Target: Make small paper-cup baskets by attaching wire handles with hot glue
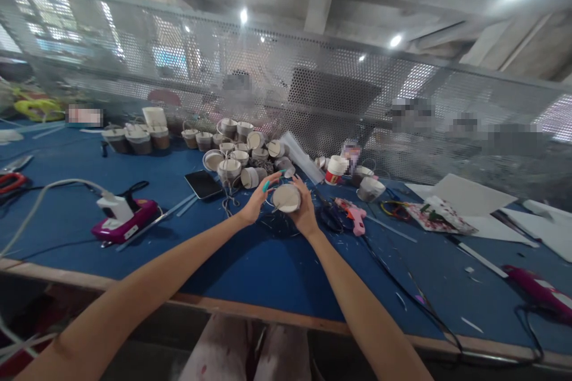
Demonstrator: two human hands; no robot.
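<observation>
My right hand (305, 208) is wrapped around the side of a small bucket (286, 198) with a pale round top turned towards me. A thin wire or stick crosses the front of that top. My left hand (255, 202) is just to the left of the bucket, fingers stretched out and apart, with teal nails showing. It seems to hold nothing, and I cannot tell whether its fingertips touch the bucket. Right behind the hands lies a pile of similar small buckets (230, 171) with wire handles, some upright and some tipped over.
A black phone (203, 184) lies left of the hands, and a purple power strip (127, 220) with a white plug farther left. To the right are a pink glue gun (353, 214), a red-and-white tub (336, 170) and white sheets (473, 196). A perforated metal screen (268, 71) stands behind.
</observation>
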